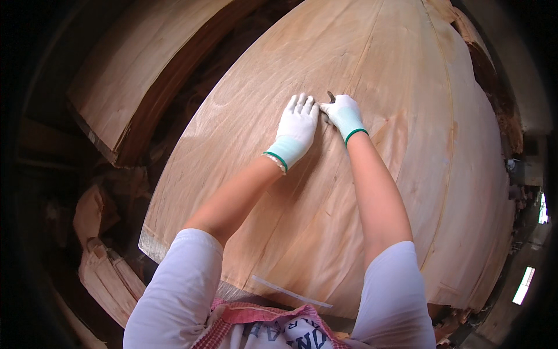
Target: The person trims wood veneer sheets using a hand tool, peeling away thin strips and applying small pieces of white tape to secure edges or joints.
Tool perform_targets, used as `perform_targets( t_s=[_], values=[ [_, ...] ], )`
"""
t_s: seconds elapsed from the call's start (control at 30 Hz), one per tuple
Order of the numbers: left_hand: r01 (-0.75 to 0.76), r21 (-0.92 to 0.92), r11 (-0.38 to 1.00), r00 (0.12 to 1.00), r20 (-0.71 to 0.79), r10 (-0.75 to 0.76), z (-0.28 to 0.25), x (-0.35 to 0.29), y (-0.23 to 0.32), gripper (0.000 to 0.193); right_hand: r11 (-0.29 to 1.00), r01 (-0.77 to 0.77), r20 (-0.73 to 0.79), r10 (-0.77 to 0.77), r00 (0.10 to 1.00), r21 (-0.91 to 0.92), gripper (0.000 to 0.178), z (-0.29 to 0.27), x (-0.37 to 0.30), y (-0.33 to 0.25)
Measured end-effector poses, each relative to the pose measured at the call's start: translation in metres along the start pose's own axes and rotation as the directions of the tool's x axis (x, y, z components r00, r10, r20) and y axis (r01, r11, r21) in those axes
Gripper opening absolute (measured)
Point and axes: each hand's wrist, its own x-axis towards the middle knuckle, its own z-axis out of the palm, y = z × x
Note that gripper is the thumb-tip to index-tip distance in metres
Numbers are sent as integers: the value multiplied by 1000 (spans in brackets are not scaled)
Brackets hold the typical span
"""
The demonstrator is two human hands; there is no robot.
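A broad stack of pale brown wood veneer sheets (pixel 349 209) spreads beneath both arms. My left hand (pixel 297 123), in a white glove with a green cuff, lies flat on the top sheet with its fingers stretched forward. Close to its right, my right hand (pixel 343 112), gloved the same way, is closed around a small dark hand tool (pixel 331 97). One end of that tool pokes up past the thumb; the grip hides the rest, so I cannot tell its kind. The top sheet has fine seams and a wrinkled patch (pixel 395 136) right of my right hand.
Another veneer stack (pixel 139 64) stands at the upper left, with a dark gap between it and mine. Torn veneer pieces (pixel 107 262) lie low at the left. A thin pale strip (pixel 290 292) rests near the sheet's front edge. Ragged veneer edges (pixel 494 87) line the far right.
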Motion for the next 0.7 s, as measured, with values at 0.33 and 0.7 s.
perform_targets(
  t_s=[0.33,0.7],
  values=[
    [46,29,999,985,162,-50,-25,9,0,39,796,20,22,-42,999,605,25,11,-108,61],
    [46,-238,970,994,-89,-69,-42,-158,10,35,984,136,95,-126,988,-112,32,83,-127,6]
  ],
)
